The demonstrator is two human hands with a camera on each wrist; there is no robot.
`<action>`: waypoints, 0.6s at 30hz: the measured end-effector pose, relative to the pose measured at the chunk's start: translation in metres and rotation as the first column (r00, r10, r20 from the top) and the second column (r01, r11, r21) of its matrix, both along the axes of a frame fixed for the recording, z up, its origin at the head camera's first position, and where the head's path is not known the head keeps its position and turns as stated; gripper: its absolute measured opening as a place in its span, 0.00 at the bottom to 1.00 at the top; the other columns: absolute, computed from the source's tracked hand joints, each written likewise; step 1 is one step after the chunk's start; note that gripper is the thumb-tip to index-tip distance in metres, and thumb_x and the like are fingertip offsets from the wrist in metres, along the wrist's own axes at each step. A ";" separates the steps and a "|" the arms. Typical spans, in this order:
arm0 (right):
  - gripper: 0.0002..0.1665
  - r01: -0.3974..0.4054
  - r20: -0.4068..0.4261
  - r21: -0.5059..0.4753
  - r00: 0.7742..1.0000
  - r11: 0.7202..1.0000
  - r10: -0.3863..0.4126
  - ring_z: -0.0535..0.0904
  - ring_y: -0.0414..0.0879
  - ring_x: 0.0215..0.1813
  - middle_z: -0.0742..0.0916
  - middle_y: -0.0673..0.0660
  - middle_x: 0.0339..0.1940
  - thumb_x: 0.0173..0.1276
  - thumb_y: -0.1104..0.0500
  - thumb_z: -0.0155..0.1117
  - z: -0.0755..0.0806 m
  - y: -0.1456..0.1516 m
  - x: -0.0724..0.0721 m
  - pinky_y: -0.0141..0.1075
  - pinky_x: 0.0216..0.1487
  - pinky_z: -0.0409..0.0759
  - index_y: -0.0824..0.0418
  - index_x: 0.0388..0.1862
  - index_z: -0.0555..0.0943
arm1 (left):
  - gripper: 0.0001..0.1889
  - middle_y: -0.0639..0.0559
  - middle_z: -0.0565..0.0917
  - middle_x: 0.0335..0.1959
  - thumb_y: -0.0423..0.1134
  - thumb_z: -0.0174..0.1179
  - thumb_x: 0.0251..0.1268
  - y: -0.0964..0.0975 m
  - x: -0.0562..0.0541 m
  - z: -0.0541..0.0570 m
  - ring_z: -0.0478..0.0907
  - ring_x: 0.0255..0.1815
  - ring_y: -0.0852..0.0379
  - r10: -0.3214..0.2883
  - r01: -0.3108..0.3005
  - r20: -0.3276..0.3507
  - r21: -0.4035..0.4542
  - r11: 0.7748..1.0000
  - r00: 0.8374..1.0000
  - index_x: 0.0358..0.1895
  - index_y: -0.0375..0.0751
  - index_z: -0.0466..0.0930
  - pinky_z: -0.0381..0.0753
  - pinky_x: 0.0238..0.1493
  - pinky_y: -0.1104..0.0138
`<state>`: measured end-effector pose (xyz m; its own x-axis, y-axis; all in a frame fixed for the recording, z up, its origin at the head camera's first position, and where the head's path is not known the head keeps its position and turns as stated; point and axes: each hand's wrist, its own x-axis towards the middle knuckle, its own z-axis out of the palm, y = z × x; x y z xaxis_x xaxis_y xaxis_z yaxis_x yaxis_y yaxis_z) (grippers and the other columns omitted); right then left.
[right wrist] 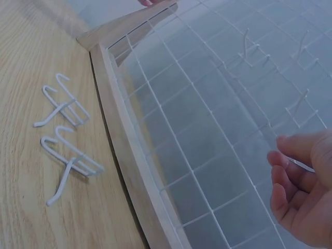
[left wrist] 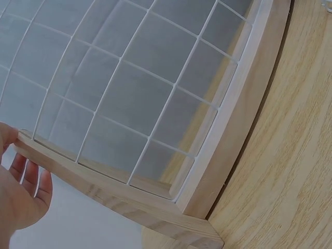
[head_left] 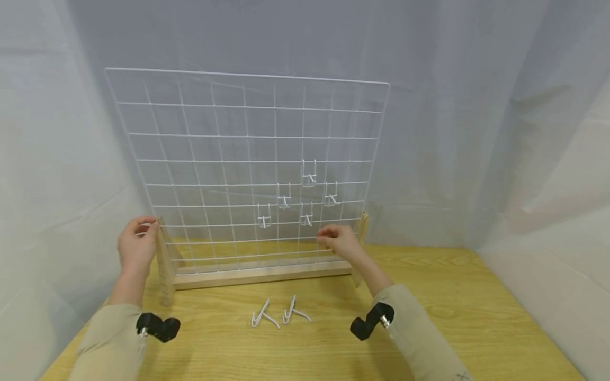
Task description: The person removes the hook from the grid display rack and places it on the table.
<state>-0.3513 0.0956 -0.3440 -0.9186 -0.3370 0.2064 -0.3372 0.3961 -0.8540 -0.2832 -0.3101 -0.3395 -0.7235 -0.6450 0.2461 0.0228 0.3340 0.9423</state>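
A white wire grid panel stands upright in a wooden stand. My left hand grips the top of the stand's left end post; in the left wrist view its thumb and fingers lie on either side of the wood. In front of the panel's lower right part, my right hand hovers with loosely curled fingers and nothing visible between them. Several white hooks hang on the grid, the highest hook right of centre. The lowest right hook is nearest my right hand.
Two loose white hooks, a left hook and a right hook, lie side by side on the wood-grain table before the stand. Pale sheeting hangs behind and at both sides.
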 end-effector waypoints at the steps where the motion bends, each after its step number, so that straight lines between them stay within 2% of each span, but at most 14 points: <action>1: 0.12 0.003 0.000 -0.012 1.000 1.000 -0.003 0.74 0.51 0.31 0.82 0.56 0.28 0.64 0.63 0.62 0.001 -0.001 0.000 0.36 0.27 0.74 0.70 0.43 0.80 | 0.04 0.59 0.69 0.33 0.40 0.52 0.67 0.000 0.000 0.000 0.66 0.30 0.67 -0.001 0.001 0.000 0.000 1.000 1.000 0.35 0.55 0.74 0.68 0.26 0.78; 4: 0.12 0.005 -0.009 -0.032 1.000 0.999 -0.006 0.74 0.51 0.31 0.81 0.55 0.26 0.64 0.63 0.62 0.005 -0.003 0.000 0.37 0.28 0.74 0.71 0.43 0.80 | 0.04 0.59 0.69 0.33 0.40 0.52 0.67 0.000 0.000 0.000 0.65 0.30 0.67 0.001 -0.001 0.000 -0.001 1.000 1.000 0.35 0.55 0.74 0.68 0.26 0.78; 8: 0.12 0.013 -0.012 -0.036 1.000 0.999 -0.014 0.76 0.57 0.35 0.82 0.54 0.28 0.64 0.62 0.61 0.009 -0.005 -0.001 0.42 0.32 0.76 0.69 0.44 0.81 | 0.04 0.59 0.69 0.33 0.40 0.52 0.67 0.001 0.000 0.000 0.65 0.30 0.67 0.006 -0.006 -0.009 -0.012 1.000 1.000 0.39 0.48 0.75 0.68 0.25 0.79; 11: 0.12 0.022 0.002 -0.047 1.000 0.999 -0.022 0.77 0.54 0.35 0.84 0.55 0.32 0.65 0.61 0.61 0.011 -0.007 -0.001 0.42 0.34 0.77 0.67 0.45 0.81 | 0.06 0.58 0.69 0.32 0.39 0.52 0.67 0.002 0.000 0.000 0.65 0.29 0.67 0.009 -0.009 -0.016 -0.019 1.000 1.000 0.42 0.42 0.75 0.67 0.25 0.79; 15: 0.12 0.034 0.004 -0.070 0.999 0.997 -0.034 0.76 0.44 0.31 0.85 0.58 0.35 0.64 0.61 0.62 0.014 -0.009 -0.003 0.40 0.34 0.77 0.67 0.44 0.80 | 0.05 0.59 0.69 0.32 0.39 0.52 0.67 0.002 0.000 -0.001 0.65 0.29 0.67 0.014 -0.014 -0.019 -0.014 1.000 1.000 0.40 0.45 0.75 0.67 0.25 0.79; 18: 0.12 0.041 -0.004 -0.077 0.999 0.996 -0.041 0.76 0.47 0.32 0.85 0.58 0.34 0.64 0.61 0.61 0.017 -0.011 -0.005 0.39 0.33 0.77 0.68 0.44 0.80 | 0.05 0.58 0.69 0.32 0.39 0.52 0.67 0.002 0.000 -0.001 0.66 0.30 0.67 0.015 -0.016 -0.020 -0.017 1.000 1.000 0.40 0.44 0.75 0.67 0.25 0.79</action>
<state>-0.3558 0.0843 -0.3266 -0.9301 -0.2821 0.2351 -0.3266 0.3426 -0.8809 -0.2833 -0.3083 -0.3406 -0.7082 -0.6518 0.2714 0.0364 0.3502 0.9360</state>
